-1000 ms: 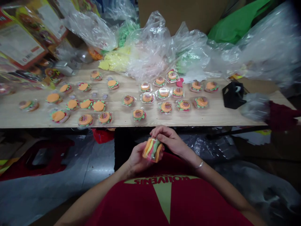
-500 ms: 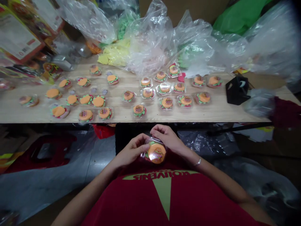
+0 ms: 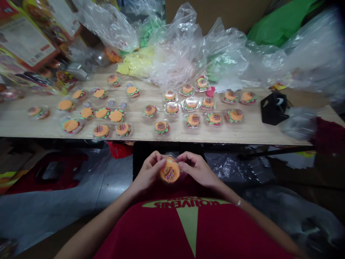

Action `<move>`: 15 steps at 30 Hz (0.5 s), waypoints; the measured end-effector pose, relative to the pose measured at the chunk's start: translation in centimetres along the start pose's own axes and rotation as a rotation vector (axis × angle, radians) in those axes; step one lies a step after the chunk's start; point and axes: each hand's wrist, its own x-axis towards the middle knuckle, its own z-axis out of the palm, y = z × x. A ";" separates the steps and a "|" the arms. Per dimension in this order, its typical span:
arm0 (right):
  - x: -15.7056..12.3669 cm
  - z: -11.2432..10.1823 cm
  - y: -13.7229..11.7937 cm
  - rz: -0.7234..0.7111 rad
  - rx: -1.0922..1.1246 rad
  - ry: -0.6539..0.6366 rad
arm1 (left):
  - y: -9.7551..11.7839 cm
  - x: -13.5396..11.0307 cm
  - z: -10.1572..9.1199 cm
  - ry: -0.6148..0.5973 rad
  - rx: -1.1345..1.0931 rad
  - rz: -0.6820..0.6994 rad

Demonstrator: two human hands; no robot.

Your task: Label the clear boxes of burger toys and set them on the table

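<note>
- The table runs across the view, its near edge just beyond the hands (the top is pale wood grain).
- Clear bags crowd its far side; yellow, pink and green pieces show through the plastic.
- The person's red shirt fills the bottom of the view, with yellow lettering across the chest (upside down from here).
- Printed packs stand in the far left corner, partly blurred.
- A green bag lies at the far right, behind the clear ones.
- A black holder sits near the table's right end.
- The left hand grips the left side of the held burger, thumb over its edge.
- The right hand pinches the same burger at its upper right, so both grasp it.
- The held burger is in front of the shirt, between the hands, short of the table edge; its printed bun faces up (the case rim just shows at the top).
- Other burgers spread in loose rows over the table, many in clear cases.
- Small grey pieces lie among those on the left.
</note>
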 end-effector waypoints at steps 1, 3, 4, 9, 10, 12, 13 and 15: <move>-0.2 0.0 0.2 0.018 0.010 -0.004 | -0.1 -0.1 -0.1 0.034 -0.031 0.006; -0.7 0.0 0.7 0.049 0.039 -0.021 | 0.0 -0.3 -0.1 0.016 0.016 -0.037; -0.9 0.0 0.8 0.053 0.056 -0.028 | 0.1 -0.3 -0.1 -0.007 0.082 -0.062; -1.5 0.2 1.0 0.031 0.051 -0.026 | 0.0 -0.1 0.6 0.130 0.170 -0.075; -1.5 0.2 1.0 0.040 0.050 -0.031 | -0.3 0.0 0.7 0.170 0.130 -0.076; -1.5 -0.1 1.0 0.060 0.063 -0.040 | -0.8 0.0 1.1 0.233 0.070 -0.069; -1.5 -0.2 1.1 0.061 0.072 -0.043 | -1.1 0.0 1.2 0.257 0.054 -0.062; -1.2 -0.5 1.3 0.044 0.095 -0.049 | -1.4 0.0 1.5 0.281 0.039 -0.045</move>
